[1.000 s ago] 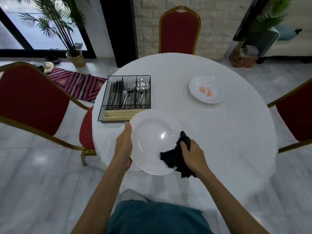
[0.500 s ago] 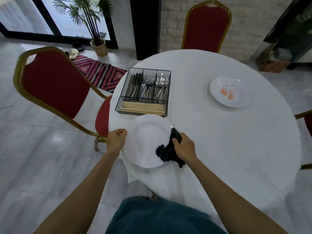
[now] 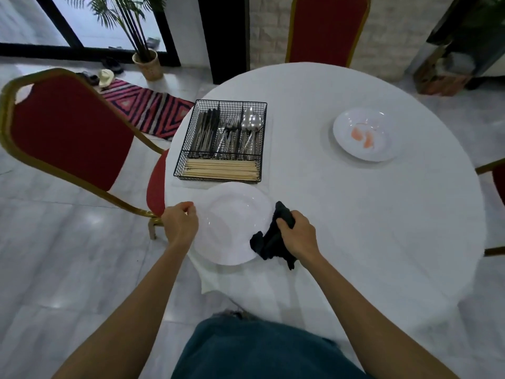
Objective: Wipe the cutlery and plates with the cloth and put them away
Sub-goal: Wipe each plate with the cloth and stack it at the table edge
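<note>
Step in hand, by my judgement: wiping the near plate [image 3: 229,225].

The left hand [image 3: 180,228] is gripping the plate at its left rim, fingers curled onto the edge. The right hand [image 3: 297,237] is clenching the black cloth [image 3: 270,242] in a closed fist and pressing the bunched cloth against the plate's near right rim.

To do this well, the left hand should be holding the rim firmly while the cloth is travelling across the whole well and round the rim, not only the right edge. A flatter cloth would be covering more surface. The plate is overhanging the near left edge of the table [image 3: 355,214], so a slack grip is risking a drop to the floor.

Condition: the plate is white, glossy and round, showing no marks. Whether it is resting on the table or lifted clear cannot be told. It is lying just near of the wire basket [image 3: 231,102].

A second plate [image 3: 352,119], far right, is showing orange smears and is awaiting wiping.
</note>
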Demonstrator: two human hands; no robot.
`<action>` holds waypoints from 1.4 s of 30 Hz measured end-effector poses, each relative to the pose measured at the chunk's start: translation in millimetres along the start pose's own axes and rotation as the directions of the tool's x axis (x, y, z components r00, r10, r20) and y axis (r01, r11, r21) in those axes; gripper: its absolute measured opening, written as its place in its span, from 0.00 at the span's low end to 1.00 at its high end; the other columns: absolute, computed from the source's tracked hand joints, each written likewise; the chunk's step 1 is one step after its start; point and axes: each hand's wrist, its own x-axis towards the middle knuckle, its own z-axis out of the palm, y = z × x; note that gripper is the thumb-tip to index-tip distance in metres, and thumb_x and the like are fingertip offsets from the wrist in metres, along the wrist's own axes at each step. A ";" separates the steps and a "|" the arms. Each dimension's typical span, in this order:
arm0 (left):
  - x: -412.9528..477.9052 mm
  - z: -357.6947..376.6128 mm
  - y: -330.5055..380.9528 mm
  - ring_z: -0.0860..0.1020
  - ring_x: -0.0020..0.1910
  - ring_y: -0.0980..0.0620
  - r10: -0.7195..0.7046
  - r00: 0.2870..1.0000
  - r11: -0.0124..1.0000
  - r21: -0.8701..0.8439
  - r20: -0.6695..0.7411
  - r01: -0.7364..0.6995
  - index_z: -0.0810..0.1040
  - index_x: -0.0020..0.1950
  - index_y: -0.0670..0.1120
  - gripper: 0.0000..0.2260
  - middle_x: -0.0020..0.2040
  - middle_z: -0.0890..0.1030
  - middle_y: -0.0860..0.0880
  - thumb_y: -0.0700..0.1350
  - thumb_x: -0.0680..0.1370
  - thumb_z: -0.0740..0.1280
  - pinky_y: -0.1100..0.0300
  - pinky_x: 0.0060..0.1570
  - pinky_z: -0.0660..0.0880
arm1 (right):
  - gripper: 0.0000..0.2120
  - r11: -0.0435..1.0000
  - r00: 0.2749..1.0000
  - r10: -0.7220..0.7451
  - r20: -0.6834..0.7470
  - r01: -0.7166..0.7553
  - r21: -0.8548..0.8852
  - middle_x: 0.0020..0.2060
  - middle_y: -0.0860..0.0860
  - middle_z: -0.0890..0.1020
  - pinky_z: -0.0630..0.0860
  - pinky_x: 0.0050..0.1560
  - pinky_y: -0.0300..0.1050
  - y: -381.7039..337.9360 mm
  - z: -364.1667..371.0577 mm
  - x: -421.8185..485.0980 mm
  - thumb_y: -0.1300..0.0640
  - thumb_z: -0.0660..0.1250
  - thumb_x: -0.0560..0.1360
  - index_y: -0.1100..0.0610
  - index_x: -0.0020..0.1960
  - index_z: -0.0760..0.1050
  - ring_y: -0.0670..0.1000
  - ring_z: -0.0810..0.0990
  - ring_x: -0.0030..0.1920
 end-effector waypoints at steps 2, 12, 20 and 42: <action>-9.3 8.8 10.7 0.78 0.61 0.42 0.054 0.997 0.996 0.080 -0.061 -0.049 0.82 0.65 0.43 0.14 0.61 0.81 0.40 0.45 0.82 0.65 0.52 0.62 0.73 | 0.10 0.998 1.000 0.014 -0.003 -0.014 0.053 0.46 0.52 0.81 0.71 0.37 0.35 2.0 -4.8 -0.4 0.52 0.64 0.82 0.59 0.54 0.76 0.46 0.78 0.42; -76.2 93.1 97.9 0.77 0.54 0.50 0.388 0.891 0.921 -0.137 0.237 -0.365 0.84 0.57 0.47 0.11 0.50 0.80 0.48 0.40 0.81 0.63 0.63 0.56 0.69 | 0.10 0.950 0.987 0.125 -0.100 -0.090 0.300 0.47 0.50 0.81 0.73 0.39 0.40 10.7 -60.4 10.5 0.49 0.64 0.82 0.56 0.55 0.73 0.48 0.80 0.45; -90.7 168.9 192.7 0.78 0.49 0.54 0.415 0.759 0.906 -0.156 0.502 -0.393 0.83 0.60 0.48 0.13 0.50 0.81 0.53 0.42 0.82 0.60 0.60 0.56 0.75 | 0.11 0.824 0.916 0.310 -0.254 -0.126 0.553 0.49 0.49 0.79 0.79 0.45 0.48 37.8 -144.6 35.2 0.47 0.64 0.82 0.52 0.58 0.67 0.47 0.80 0.48; -45.0 332.9 312.2 0.79 0.54 0.43 -0.092 0.789 0.817 -0.406 0.608 0.409 0.75 0.62 0.38 0.13 0.63 0.79 0.39 0.31 0.78 0.66 0.52 0.42 0.83 | 0.06 0.754 0.922 0.348 -0.171 -0.167 0.635 0.46 0.48 0.85 0.82 0.48 0.49 99.8 -208.9 58.1 0.47 0.62 0.84 0.45 0.53 0.77 0.47 0.85 0.47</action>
